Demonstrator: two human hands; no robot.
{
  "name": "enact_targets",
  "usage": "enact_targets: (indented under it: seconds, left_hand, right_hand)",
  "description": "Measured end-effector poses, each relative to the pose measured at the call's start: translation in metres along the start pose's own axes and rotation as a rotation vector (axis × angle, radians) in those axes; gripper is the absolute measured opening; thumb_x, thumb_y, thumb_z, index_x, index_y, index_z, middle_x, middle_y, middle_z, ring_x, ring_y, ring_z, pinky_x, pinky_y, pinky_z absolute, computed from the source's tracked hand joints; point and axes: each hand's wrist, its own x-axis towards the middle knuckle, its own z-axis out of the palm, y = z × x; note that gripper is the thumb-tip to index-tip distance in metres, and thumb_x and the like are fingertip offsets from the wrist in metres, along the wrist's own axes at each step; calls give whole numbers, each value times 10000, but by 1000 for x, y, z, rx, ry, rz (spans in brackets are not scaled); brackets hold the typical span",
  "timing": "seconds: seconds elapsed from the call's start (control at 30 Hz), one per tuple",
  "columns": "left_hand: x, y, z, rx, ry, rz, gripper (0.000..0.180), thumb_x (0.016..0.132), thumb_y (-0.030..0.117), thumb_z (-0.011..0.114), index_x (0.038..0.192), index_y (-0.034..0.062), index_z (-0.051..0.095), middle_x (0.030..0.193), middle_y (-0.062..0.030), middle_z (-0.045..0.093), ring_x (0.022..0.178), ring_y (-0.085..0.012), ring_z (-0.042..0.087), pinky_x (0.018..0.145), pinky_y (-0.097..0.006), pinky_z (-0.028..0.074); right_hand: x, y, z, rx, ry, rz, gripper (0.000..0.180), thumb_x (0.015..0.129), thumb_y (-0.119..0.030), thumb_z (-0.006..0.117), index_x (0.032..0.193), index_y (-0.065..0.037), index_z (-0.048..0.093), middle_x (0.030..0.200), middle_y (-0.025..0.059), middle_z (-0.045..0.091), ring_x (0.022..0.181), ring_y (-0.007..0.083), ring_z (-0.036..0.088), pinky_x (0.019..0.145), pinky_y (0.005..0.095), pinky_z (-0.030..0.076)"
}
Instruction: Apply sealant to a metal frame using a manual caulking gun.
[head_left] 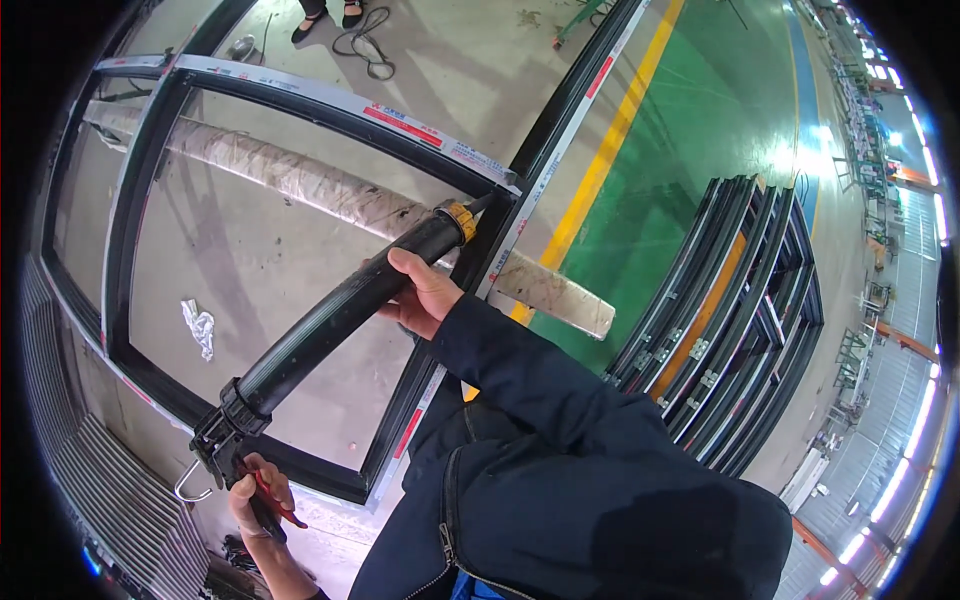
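Note:
A long black caulking gun [325, 325] slants across a dark window frame [408, 420]. Its nozzle end, with a yellow ring cap [461, 222], points at the inner corner where two frame bars meet at the top. My left hand [258, 492] grips the handle at the lower left, its fingers round the red trigger [283, 503]. Under the front part of the barrel, my right hand [422, 293] is wrapped with the thumb on top; its other fingers are partly hidden. The nozzle's very tip cannot be made out against the black corner.
A wrapped support beam [290, 175] runs beneath the frame. Several dark frames [715, 320] are stacked at the right on the green floor. Crumpled film [199, 328] lies inside the frame opening. Corrugated grey material [110, 480] is at the lower left. Another person's feet [310, 22] and a cable [370, 45] are beyond.

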Motion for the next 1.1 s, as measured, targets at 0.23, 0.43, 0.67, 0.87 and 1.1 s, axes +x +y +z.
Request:
enact_targets:
  seconds: [0.23,0.43,0.67,0.87,1.1]
  left_hand:
    - [-18,8,26,-57,57,133,726,818,713,531,959,1,553,601,-116,517,447,-218,480,359,-345,419]
    - [-36,24,65,34,113,252,858,867,779,248,898,-29,538,583,-154,505,407,-238,459,340,-344,393]
    - [-49,39,98,98,115,276,874,839,787,311,809,-64,504,517,-149,465,362,-258,442,334,-356,384]
    - [-60,47,131,-32,21,371,798,870,703,416,892,-92,494,545,-167,481,382,-260,449,342,-359,364]
    - [-66,82,170,195,-210,417,767,886,666,453,957,-96,496,568,-177,509,402,-256,492,365,-340,418]
  right_hand:
    - [1,-3,-2,52,-107,1,394,905,-341,639,1156,-51,548,1167,116,630,1090,249,619,928,431,531]
    - [-6,-11,3,96,-214,-3,488,885,-389,654,1184,-26,521,1206,128,608,1104,255,613,960,426,516]
    - [-12,-14,11,164,-243,-22,574,862,-435,667,1218,-14,508,1210,133,599,1100,254,616,952,411,531]
    - [-16,-22,13,224,-314,11,608,858,-470,659,1211,4,518,1178,134,612,1055,248,639,834,368,595]
    - [-24,-33,23,335,-403,-30,636,870,-518,617,1203,17,532,1150,142,628,1018,241,656,825,351,597]
